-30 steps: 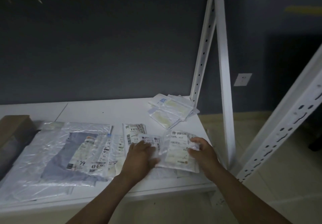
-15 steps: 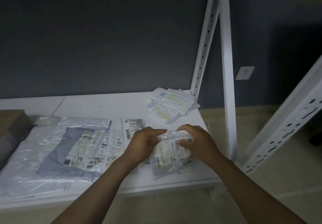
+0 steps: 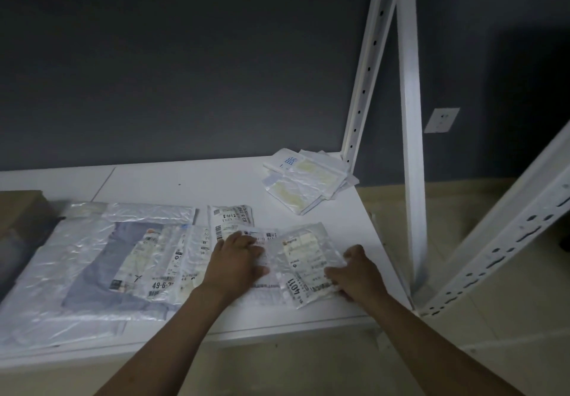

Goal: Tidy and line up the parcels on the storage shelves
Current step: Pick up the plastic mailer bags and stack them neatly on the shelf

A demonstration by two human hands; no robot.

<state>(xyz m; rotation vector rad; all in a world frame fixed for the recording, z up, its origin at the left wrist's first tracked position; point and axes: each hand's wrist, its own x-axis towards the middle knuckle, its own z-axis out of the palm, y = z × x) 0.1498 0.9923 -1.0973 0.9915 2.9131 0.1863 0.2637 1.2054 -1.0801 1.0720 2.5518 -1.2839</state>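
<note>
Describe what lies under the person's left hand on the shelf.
The left hand rests flat on overlapping small parcels: a labelled white packet sticks out beyond the fingers, and a flat white mailer shows below the palm. How they overlap beneath the hand is covered.

We see the left hand [image 3: 237,260] lying flat on a small labelled parcel [image 3: 229,219] on the white shelf [image 3: 172,186]. The right hand [image 3: 359,272] has its fingers bent over the lower right corner of a clear plastic parcel [image 3: 303,253] just beside it; whether it grips or only presses, we cannot tell. To the left we find a large clear bag [image 3: 92,260] holding grey cloth, a cardboard box [image 3: 18,210] beyond it, and at the back right a loose stack of flat parcels [image 3: 308,182] by the perforated upright [image 3: 367,65].
</note>
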